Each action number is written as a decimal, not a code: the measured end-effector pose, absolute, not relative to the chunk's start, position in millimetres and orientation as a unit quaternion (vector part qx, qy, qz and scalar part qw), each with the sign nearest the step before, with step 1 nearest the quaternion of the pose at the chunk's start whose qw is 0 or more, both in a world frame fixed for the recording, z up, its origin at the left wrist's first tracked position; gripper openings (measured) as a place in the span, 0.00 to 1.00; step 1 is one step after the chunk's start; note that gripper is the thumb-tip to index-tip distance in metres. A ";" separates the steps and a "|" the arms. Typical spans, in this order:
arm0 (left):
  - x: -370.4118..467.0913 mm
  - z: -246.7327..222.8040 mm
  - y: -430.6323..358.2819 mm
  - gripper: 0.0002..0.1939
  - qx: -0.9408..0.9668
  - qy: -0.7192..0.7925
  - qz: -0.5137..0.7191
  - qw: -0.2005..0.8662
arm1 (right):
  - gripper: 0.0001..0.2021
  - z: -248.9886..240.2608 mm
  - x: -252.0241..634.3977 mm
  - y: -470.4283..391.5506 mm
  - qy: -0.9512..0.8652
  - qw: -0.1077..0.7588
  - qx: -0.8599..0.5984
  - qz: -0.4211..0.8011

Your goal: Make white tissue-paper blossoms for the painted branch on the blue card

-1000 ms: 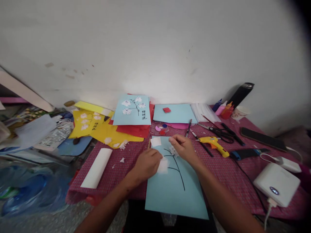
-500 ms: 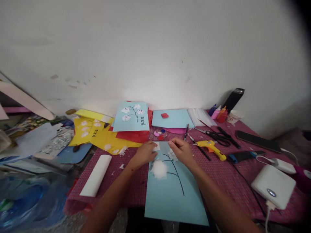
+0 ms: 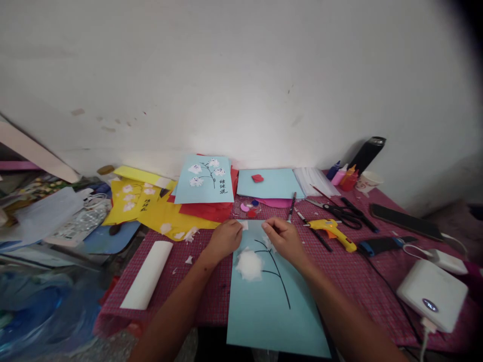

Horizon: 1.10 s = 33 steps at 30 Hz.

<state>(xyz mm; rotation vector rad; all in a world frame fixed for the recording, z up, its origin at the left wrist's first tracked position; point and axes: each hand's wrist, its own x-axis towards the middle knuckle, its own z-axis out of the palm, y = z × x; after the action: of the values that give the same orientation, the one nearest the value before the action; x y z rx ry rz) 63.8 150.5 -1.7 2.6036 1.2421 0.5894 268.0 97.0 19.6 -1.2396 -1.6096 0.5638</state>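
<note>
My left hand (image 3: 224, 238) is closed in a pinch on a small white paper piece (image 3: 245, 225) above the top edge of a light blue sheet (image 3: 267, 322). Over the sheet's top right, my right hand (image 3: 284, 238) has its thumb and fingers pressed together; whatever they hold is too small to make out. The sheet carries a black drawn branch (image 3: 279, 276). On it, at the left, is a fluffy white paper flower (image 3: 249, 265). A second white bit shows partly behind my right hand.
A blue card with white flowers (image 3: 206, 181) stands at the back. Right of the sheet lie a yellow glue gun (image 3: 334, 234), scissors (image 3: 341, 213), a utility knife (image 3: 381, 245) and a white power bank (image 3: 432, 294). A white paper roll (image 3: 147, 275) is at left.
The view has shifted slightly. My left fingers have drawn closer together around the white paper piece, of which less shows now. My right hand keeps its pinch nearly in place.
</note>
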 end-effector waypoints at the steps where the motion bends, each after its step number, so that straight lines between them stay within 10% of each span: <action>1: 63.0 -1.2 150.5 0.11 0.867 0.421 0.235 0.124 | 0.12 20.2 267.7 96.5 -0.667 0.490 -0.514 0.226; 13: 71.5 5.9 137.4 0.10 0.415 0.320 0.448 0.725 | 0.16 8.5 255.5 101.2 -0.584 0.498 -0.501 0.400; 33: 74.9 -5.4 138.0 0.18 0.500 0.362 0.397 0.679 | 0.11 10.2 250.8 97.8 -0.588 0.463 -0.529 0.401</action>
<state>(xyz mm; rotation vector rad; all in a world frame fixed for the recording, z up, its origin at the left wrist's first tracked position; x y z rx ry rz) 74.9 138.0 -5.4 1.1229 0.8120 0.8914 250.8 97.8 10.2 -1.2998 -1.4448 0.9856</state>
